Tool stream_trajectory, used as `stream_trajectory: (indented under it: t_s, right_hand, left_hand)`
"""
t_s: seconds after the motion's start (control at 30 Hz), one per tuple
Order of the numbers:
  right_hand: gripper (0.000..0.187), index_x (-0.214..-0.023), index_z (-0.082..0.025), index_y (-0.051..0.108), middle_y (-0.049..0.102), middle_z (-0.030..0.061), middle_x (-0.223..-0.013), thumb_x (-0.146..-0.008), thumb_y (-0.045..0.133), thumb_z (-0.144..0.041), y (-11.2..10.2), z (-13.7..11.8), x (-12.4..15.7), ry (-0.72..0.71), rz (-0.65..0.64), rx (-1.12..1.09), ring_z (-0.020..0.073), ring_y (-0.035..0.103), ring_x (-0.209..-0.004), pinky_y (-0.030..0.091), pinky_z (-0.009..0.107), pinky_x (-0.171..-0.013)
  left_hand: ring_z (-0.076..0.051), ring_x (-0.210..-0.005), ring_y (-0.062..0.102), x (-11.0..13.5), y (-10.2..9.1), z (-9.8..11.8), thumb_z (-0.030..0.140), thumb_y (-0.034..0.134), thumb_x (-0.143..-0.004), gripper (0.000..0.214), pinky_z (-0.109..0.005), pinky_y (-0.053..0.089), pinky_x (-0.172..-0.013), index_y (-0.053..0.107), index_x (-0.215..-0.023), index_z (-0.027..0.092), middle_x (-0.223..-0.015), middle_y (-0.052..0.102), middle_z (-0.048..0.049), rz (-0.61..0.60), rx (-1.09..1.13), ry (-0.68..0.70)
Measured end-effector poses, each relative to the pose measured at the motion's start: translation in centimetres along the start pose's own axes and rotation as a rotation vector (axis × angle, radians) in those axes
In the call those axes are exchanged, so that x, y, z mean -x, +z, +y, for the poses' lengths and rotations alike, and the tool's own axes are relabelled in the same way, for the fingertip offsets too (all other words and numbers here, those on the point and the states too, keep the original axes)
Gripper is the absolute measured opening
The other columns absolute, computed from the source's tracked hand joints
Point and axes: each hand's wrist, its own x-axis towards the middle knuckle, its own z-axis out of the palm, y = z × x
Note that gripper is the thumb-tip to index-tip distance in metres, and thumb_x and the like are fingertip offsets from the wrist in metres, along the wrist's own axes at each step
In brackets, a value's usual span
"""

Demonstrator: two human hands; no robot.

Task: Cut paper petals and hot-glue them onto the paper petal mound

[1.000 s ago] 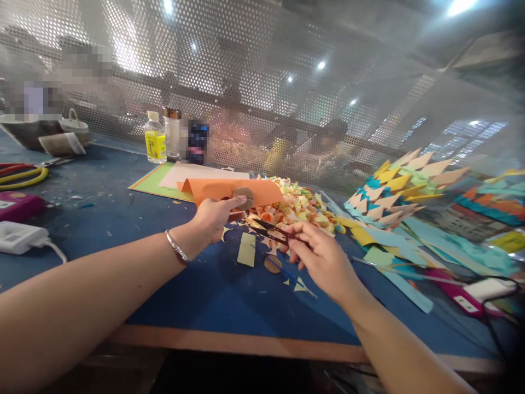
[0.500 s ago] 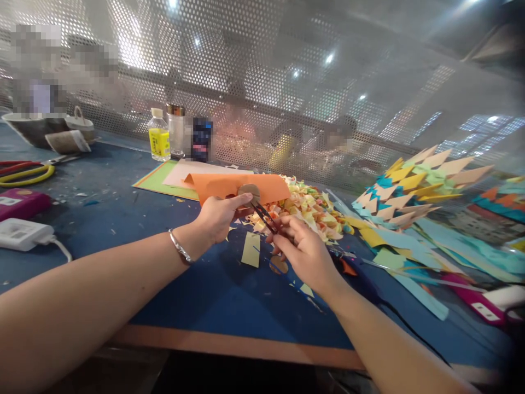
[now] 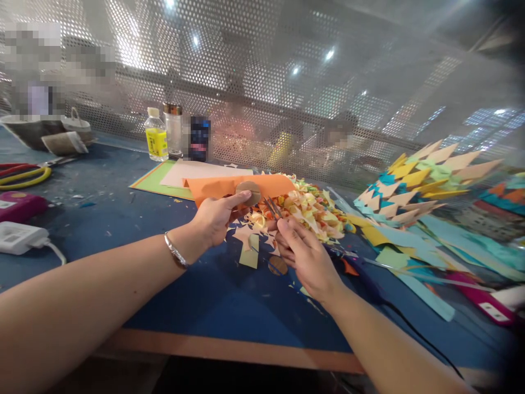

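Note:
My left hand (image 3: 215, 219) is closed on a folded orange paper sheet (image 3: 217, 187), its thumb pressing a round brown cardboard disc (image 3: 248, 192) against the sheet. To its right, my right hand (image 3: 305, 257) is closed on a small pair of scissors (image 3: 272, 208) whose blades point up toward the disc and sheet edge. Below the two hands, a pale yellow paper strip (image 3: 248, 250), star-shaped offcuts and a second brown disc (image 3: 278, 265) lie on the blue table (image 3: 172, 290).
A heap of colourful paper scraps (image 3: 311, 210) lies behind my hands. Stacked pointed paper pieces (image 3: 414, 183) and teal strips sit right. A yellow-labelled bottle (image 3: 155, 135), jar, green sheet, yellow-handled scissors (image 3: 22, 174), white charger (image 3: 18, 237) and pink device stand left. A perforated metal screen backs the table.
My right hand has moved left toward the left hand, swinging the scissors up from lying low and flat to point at the disc and orange sheet. The left hand has stayed put.

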Motion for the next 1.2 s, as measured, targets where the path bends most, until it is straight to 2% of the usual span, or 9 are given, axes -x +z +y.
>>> stream_trajectory:
  t_s: [0.1, 0.3, 0.53, 0.67, 0.87, 1.07, 1.2]
  right_hand:
    - [0.035, -0.084, -0.023, 0.059, 0.03, -0.0056, -0.062, -0.087, 0.056, -0.058, 0.0, 0.0, 0.0, 0.011, 0.017, -0.026, 0.0076, 0.019, -0.048, 0.011, 0.024, -0.042]
    - [0.038, -0.078, -0.022, 0.057, 0.025, -0.007, -0.056, -0.086, 0.059, -0.059, 0.2, 0.2, -0.3, 0.024, 0.027, -0.027, 0.0068, 0.018, -0.045, 0.01, 0.023, -0.04]
    - [0.04, -0.076, -0.022, 0.051, 0.027, -0.0093, -0.05, -0.083, 0.06, -0.06, 0.7, 0.0, -0.3, 0.131, 0.034, -0.12, 0.0041, 0.015, -0.039, 0.008, 0.022, -0.038]
    - [0.04, -0.077, -0.023, 0.049, 0.027, -0.0101, -0.049, -0.084, 0.059, -0.061, 1.1, -0.3, -0.3, 0.151, 0.018, -0.181, 0.0035, 0.014, -0.037, 0.008, 0.022, -0.037]
    - [0.042, -0.076, -0.023, 0.047, 0.026, -0.0104, -0.048, -0.082, 0.06, -0.063, 1.2, -0.7, -0.3, 0.161, 0.035, -0.204, 0.0039, 0.012, -0.036, 0.007, 0.022, -0.036]
    - [0.042, -0.075, -0.023, 0.047, 0.025, -0.0106, -0.048, -0.083, 0.058, -0.062, 1.1, -0.6, -0.1, 0.14, 0.02, -0.243, 0.004, 0.013, -0.037, 0.009, 0.021, -0.037]
    - [0.041, -0.075, -0.023, 0.047, 0.026, -0.0107, -0.047, -0.084, 0.058, -0.062, 1.2, -0.5, -0.1, 0.142, 0.022, -0.266, 0.0036, 0.012, -0.036, 0.008, 0.022, -0.038]
  left_hand:
    - [-0.014, -0.076, 0.066, 0.3, 0.1, 0.0, 0.008, 0.078, -0.067, 0.016, -0.025, 0.053, -0.067, 0.072, -0.082, 0.011, -0.091, 0.073, -0.0088, -0.01, 0.004, 0.002]
    - [-0.012, -0.072, 0.065, 0.7, 0.5, 0.3, 0.006, 0.076, -0.069, 0.01, -0.026, 0.052, -0.07, 0.071, -0.077, 0.01, -0.083, 0.072, -0.0066, 0.028, 0.051, 0.007]
    - [-0.013, -0.076, 0.067, 1.0, 0.7, 0.0, 0.007, 0.074, -0.071, 0.013, -0.026, 0.052, -0.074, 0.072, -0.083, 0.01, -0.086, 0.073, -0.0063, -0.019, 0.093, 0.026]
    - [-0.012, -0.074, 0.067, 1.6, 0.9, -0.4, 0.008, 0.076, -0.07, 0.011, -0.026, 0.053, -0.074, 0.072, -0.08, 0.009, -0.086, 0.074, -0.0075, 0.007, 0.075, -0.014]
    - [-0.013, -0.076, 0.068, 2.3, 1.2, -0.8, 0.007, 0.075, -0.071, 0.008, -0.027, 0.055, -0.077, 0.074, -0.079, 0.007, -0.09, 0.074, -0.0096, -0.034, 0.046, -0.091]
    - [-0.014, -0.066, 0.067, 2.4, 1.1, -0.9, 0.007, 0.075, -0.072, 0.007, -0.028, 0.056, -0.069, 0.074, -0.079, 0.008, -0.081, 0.074, -0.0097, -0.051, 0.036, -0.131]
    - [-0.013, -0.068, 0.067, 2.3, 1.0, -1.0, 0.008, 0.074, -0.073, 0.008, -0.026, 0.055, -0.069, 0.074, -0.08, 0.008, -0.082, 0.074, -0.0095, -0.082, 0.035, -0.121]
